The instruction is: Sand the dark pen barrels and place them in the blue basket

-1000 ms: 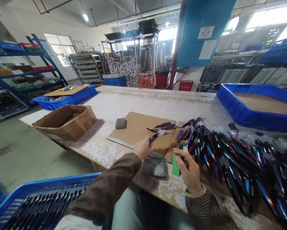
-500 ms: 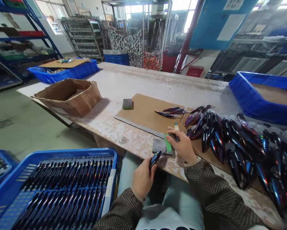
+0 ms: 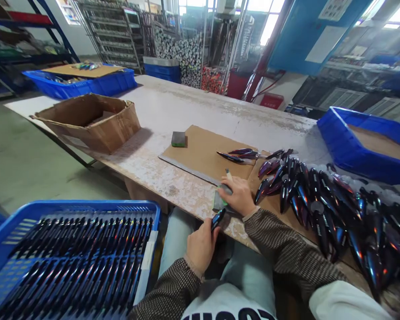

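My left hand (image 3: 201, 244) is closed around a dark iridescent knife-like piece (image 3: 217, 218), held below the table's near edge over my lap. Closed on a green block (image 3: 222, 202), my right hand (image 3: 239, 195) presses it down on a grey pad (image 3: 217, 201) at the table edge. A thin pale stick pokes up above those fingers. Just right of that hand lies a big heap of the same iridescent pieces (image 3: 323, 200). A few more pieces (image 3: 240, 155) rest on a brown cardboard sheet (image 3: 200, 151).
A blue crate (image 3: 66, 258) at my lower left holds rows of finished pieces. On the worn table (image 3: 193, 106) stand an open cardboard box (image 3: 89, 118), a small grey-green block (image 3: 179, 138), and blue bins at the far left (image 3: 82, 80) and right (image 3: 360, 142). Racks fill the background.
My left hand pulled its piece back from over the cardboard down to my lap. My right hand lowered the green block onto the grey pad. The camera tilted downward.
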Tool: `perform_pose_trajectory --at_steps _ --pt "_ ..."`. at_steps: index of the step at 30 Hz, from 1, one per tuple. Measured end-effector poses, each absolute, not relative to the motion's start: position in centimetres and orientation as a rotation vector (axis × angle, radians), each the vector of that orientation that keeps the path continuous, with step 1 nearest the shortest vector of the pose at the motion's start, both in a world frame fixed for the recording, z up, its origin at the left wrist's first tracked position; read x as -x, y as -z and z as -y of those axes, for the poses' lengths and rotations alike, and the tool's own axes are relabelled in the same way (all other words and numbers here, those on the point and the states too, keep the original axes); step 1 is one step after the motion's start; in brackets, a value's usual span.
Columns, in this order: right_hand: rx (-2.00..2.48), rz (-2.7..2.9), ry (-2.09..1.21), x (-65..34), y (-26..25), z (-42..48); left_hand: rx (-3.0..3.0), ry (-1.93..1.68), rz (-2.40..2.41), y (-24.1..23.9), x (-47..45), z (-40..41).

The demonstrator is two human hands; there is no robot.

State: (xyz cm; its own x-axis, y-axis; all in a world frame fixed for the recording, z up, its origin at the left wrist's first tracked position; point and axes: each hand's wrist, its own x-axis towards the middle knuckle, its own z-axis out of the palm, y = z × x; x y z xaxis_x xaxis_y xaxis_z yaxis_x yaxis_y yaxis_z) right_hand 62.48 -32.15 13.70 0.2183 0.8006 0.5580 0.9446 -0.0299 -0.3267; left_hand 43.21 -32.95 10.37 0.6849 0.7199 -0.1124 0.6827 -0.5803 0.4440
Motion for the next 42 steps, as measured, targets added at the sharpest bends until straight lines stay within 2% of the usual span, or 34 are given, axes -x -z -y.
perform_pose_trajectory --at_steps 14,29,36,42 --pt "1.836 1.687 0.264 -62.0 -13.7 32.0 -2.436 0.036 -1.126 -11.3 -43.4 33.1" --pt "2.062 1.680 0.314 -64.6 -13.9 31.9 -2.382 -0.097 -1.032 -10.8 -42.9 33.2" --pt "1.927 1.535 0.382 -65.1 -15.1 33.5 -2.293 -0.139 -1.044 -10.5 -43.0 33.3" --pt "1.911 1.543 0.244 -62.5 -14.7 35.0 -2.204 -0.166 -1.001 -10.2 -43.3 33.5"
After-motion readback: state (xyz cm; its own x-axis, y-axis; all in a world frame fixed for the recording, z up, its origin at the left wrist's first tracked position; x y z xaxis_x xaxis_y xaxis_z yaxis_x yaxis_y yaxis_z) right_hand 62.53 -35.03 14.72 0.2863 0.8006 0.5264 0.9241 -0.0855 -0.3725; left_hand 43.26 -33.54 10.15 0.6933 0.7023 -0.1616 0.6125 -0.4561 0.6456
